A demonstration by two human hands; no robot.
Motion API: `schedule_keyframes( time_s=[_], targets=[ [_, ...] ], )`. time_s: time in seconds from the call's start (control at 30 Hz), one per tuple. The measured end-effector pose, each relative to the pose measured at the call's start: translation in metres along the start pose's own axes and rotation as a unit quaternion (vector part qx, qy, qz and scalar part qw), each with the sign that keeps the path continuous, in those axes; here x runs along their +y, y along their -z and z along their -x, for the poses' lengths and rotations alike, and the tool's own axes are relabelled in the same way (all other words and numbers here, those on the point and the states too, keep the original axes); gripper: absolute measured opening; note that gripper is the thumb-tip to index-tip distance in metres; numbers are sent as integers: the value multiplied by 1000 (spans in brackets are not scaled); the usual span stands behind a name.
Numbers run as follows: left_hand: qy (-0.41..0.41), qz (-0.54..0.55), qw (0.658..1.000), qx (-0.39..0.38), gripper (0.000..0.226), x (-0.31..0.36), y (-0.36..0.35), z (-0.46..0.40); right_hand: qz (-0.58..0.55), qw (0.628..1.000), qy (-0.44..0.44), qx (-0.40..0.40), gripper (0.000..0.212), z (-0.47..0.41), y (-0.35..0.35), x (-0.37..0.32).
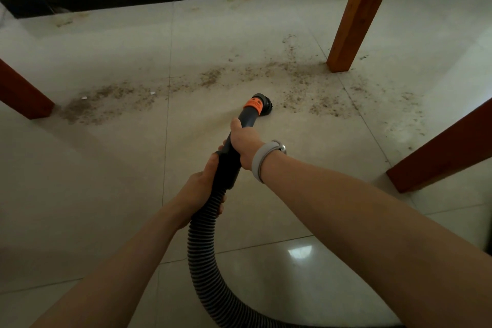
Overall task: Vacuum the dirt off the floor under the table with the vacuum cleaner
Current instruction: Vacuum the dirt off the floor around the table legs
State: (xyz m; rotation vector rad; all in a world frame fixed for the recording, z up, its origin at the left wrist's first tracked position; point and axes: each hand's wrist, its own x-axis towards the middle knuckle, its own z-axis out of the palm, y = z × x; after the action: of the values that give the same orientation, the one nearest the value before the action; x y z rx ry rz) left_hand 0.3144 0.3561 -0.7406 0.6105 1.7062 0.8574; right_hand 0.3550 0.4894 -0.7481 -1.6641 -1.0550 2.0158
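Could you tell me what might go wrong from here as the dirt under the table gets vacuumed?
1. The brush nozzle may knock the far table leg, since dirt lies right at its foot.
2. The hose loops low by the arms and could snag or kink.
3. The left dirt patch may be missed.

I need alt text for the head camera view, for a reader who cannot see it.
Both hands grip a vacuum hose: right hand on the grey wand, left hand where the ribbed hose joins. The brush nozzle touches the tiled floor beside a band of dirt between wooden table legs.
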Motion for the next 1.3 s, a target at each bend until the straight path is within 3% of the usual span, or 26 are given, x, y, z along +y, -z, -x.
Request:
schedule_keyframes(
  time_s=[0.3,0.67,1.3],
  targets=[
    [10,34,999,-15,73,-3,-25,-4,63,998,9,28,58,-4,14,1],
    [-2,5,999,-39,74,8,-46,-15,7,999,-2,34,40,-8,53,-6],
    [-8,-16,996,-86,75,19,-75,-26,-31,996,9,85,46,-10,93,-6]
  ],
)
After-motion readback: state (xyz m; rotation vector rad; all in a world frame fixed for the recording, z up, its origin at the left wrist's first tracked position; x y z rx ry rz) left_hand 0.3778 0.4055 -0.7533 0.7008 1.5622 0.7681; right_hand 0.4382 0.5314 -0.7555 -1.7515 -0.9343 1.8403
